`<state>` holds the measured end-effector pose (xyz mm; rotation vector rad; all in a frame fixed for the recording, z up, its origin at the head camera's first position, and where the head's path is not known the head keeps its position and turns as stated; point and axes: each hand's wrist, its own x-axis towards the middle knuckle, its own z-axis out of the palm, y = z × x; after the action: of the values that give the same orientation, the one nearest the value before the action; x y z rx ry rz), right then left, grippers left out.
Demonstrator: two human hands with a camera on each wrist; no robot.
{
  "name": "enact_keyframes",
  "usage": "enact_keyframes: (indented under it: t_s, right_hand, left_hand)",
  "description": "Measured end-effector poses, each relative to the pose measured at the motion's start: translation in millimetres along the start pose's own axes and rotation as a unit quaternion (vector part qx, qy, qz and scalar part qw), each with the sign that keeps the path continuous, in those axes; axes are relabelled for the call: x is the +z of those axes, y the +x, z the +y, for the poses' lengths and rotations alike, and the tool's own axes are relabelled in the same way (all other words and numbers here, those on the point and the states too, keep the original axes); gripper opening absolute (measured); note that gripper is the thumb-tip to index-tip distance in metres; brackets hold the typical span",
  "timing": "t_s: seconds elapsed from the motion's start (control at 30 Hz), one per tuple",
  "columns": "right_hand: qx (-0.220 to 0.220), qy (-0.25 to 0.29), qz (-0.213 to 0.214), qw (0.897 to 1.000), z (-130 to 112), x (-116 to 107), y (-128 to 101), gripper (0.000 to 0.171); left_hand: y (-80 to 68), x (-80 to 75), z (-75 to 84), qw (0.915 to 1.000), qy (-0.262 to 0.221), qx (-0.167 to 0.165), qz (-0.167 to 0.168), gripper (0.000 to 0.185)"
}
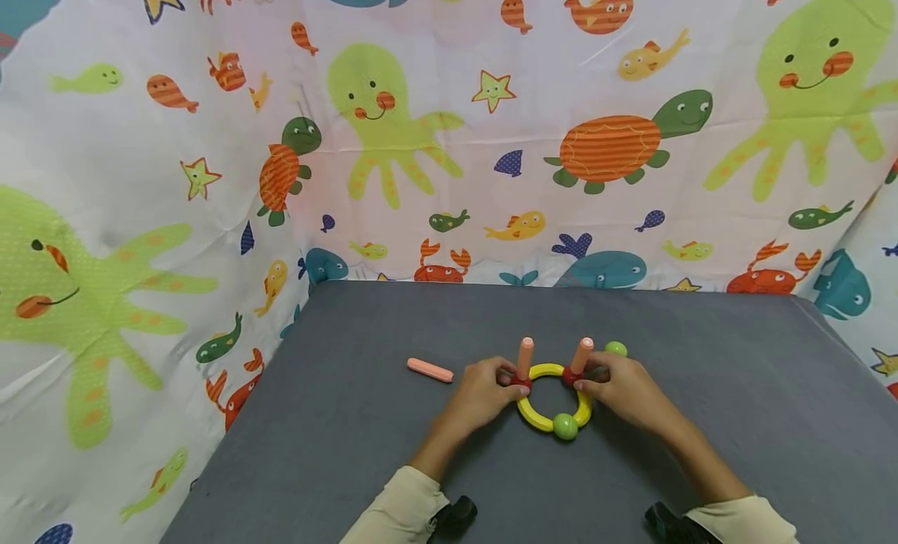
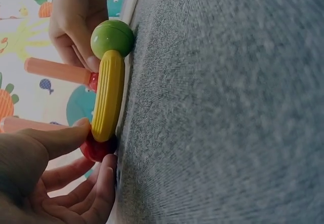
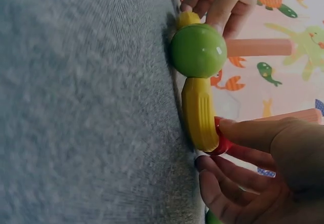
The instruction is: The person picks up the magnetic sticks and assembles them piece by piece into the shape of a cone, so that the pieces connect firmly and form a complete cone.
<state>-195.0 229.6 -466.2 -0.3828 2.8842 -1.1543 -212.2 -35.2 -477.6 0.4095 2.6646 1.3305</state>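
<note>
Curved yellow pieces form a ring low over the grey surface, joined by a green ball at the near side and red balls at left and right. From the left red ball rises a salmon-coloured stick; a second such stick stands, leaning slightly, in the right red ball. My left hand pinches the left red ball between thumb and fingers. On the other side, my right hand holds the right red ball the same way. Its fingers partly hide that joint.
A loose salmon stick lies to the left of my left hand. Just beyond my right hand sits another green ball, partly covered by it. Behind the grey table hangs a curtain printed with sea animals.
</note>
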Motion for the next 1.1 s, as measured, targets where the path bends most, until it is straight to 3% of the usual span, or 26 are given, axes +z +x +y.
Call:
enact_keyframes:
  t_s: [0.13, 0.5, 0.77, 1.1]
  right_hand:
    - [-0.004, -0.002, -0.002, 1.0, 4.1, 0.2, 2.4, 0.019]
    - [0.021, -0.005, 0.009, 1.0, 9.3, -2.9, -10.6, 0.023]
    - [0.036, 0.001, 0.001, 0.999, 10.3, -5.8, -27.2, 0.024]
    - [0.014, 0.021, -0.05, 0.998, 6.5, -12.5, -42.9, 0.025]
  left_hand:
    - [1.3, 3.5, 2.8, 0.9999, 0.006, -0.01, 0.001, 0.032]
    - [10.0, 10.3, 5.8, 0.9999, 0.003, -0.017, 0.003, 0.028]
    - [21.5, 11.3, 9.8, 0.9999, 0.0, 0.008, -0.011, 0.026]
    - [35.0, 19.5, 26.0, 0.9975, 0.05, 0.027, -0.043, 0.031]
